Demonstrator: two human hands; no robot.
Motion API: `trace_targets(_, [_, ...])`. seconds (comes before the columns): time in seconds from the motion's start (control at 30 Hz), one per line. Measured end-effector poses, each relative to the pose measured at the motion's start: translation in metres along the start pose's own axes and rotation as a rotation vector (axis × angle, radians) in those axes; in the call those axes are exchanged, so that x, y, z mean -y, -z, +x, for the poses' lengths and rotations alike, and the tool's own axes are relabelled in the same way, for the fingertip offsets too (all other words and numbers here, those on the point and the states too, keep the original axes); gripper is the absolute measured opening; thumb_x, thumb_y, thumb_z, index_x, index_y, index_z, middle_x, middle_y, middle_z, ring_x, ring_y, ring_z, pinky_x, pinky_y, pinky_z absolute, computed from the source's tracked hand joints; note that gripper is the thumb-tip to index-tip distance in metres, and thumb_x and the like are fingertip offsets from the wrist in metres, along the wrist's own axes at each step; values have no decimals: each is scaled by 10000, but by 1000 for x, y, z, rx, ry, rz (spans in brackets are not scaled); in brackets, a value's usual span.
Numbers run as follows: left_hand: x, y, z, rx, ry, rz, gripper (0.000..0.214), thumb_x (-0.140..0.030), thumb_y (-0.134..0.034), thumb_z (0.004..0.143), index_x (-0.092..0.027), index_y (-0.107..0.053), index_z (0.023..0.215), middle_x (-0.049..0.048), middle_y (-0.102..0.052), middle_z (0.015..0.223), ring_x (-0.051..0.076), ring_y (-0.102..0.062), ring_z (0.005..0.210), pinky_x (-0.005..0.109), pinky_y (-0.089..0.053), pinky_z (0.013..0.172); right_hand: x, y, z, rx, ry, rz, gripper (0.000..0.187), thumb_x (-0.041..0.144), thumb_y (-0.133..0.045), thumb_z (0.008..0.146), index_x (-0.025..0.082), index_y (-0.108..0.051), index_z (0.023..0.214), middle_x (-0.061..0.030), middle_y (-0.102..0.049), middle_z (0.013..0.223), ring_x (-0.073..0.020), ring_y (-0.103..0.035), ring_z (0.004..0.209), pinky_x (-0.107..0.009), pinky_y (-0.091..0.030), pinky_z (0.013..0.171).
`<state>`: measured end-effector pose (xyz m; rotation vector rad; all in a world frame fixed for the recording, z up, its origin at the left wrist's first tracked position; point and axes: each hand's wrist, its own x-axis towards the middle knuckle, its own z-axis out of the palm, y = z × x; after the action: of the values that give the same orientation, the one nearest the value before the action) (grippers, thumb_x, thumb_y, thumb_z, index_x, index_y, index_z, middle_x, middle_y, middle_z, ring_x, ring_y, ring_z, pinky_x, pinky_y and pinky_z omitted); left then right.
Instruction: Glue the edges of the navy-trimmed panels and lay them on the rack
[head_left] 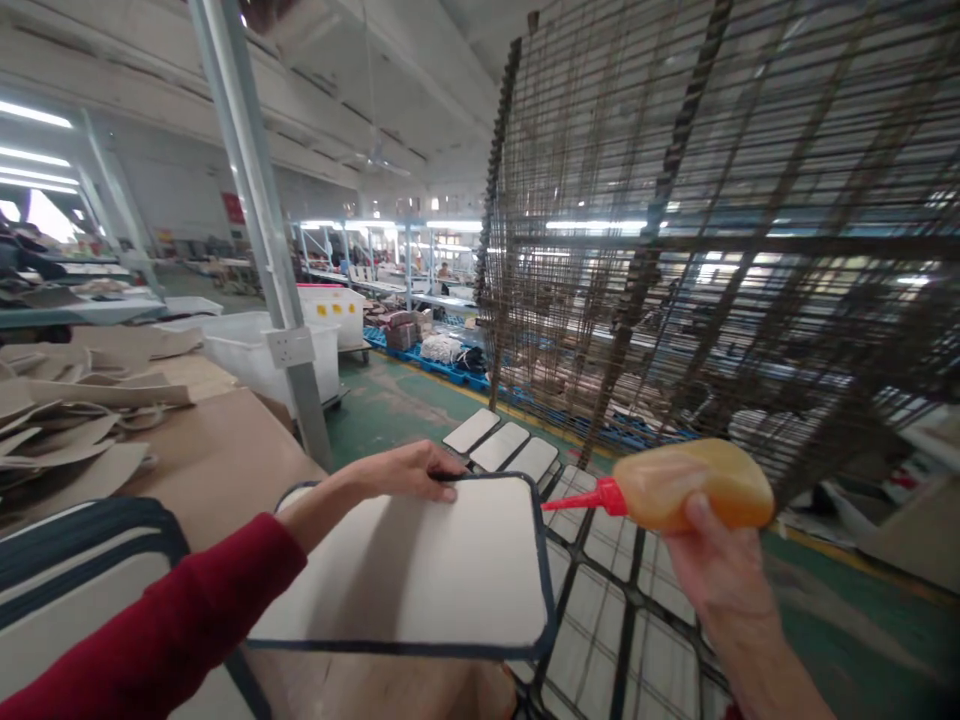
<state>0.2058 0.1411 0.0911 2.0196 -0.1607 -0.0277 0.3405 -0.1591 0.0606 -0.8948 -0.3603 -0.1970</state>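
My left hand [420,472] pinches the far edge of a pale rounded rectangular panel [465,570] with a dark blue border, thumb on its face. In my right hand [720,560] is a squeeze bottle [694,485] of amber liquid, lying nearly level. Its red nozzle [581,500] points left, the tip at or very near the panel's right edge; I cannot tell if they touch. At the lower left lies a stack of similar dark-edged panels [82,600].
Several pale panels [592,625] lie on a rack below and beyond my right hand. Tall wire mesh racks [600,230] rise at the right. A brown work table [225,450] holds loose cut pieces [82,430]. Behind it stand a metal post [262,220] and white bins [240,350].
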Motion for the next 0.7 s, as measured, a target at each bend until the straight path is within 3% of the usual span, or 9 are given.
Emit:
trace_targets(0.07, [-7,-2,-3,147,33,20,272,-319,-720,705,-113,-766,878,15,-676,748,170,-551,688,212,-441,616,4,-2,4,49,22,-31,475,331,-893,470,246,-704,897,6,-695,830,-159,-630,775,-285,-521,735])
trace_targets(0.13, [-14,-5,-7,199,56,-28,312,-336,-711,723,-111,-763,933,33,-695,812,192,-571,740,235,-465,668,6,0,4,91,27,-55,439,329,-895,473,245,-708,862,-2,-695,789,-169,-632,766,-293,-516,735])
trace_targets(0.37, [-33,-13,-17,172,108,-166,339,-347,-797,633,-121,-778,884,62,-725,826,237,-621,757,290,-507,695,8,6,0,145,23,-78,419,363,-901,461,239,-706,810,-13,-693,750,-170,-643,757,-279,-534,727])
trace_targets(0.5, [-32,-12,-18,201,116,-163,319,-321,-758,688,-123,-774,937,59,-723,830,230,-625,776,283,-504,729,8,11,-3,159,21,-66,444,359,-903,465,242,-711,847,-16,-701,780,-166,-649,762,-267,-540,734])
trace_targets(0.7, [-29,-12,-18,145,164,-205,266,-320,-819,585,-135,-769,769,42,-698,698,221,-612,669,277,-498,622,5,17,-7,158,-13,-23,452,307,-905,479,302,-713,888,14,-705,777,-144,-639,767,-228,-534,723])
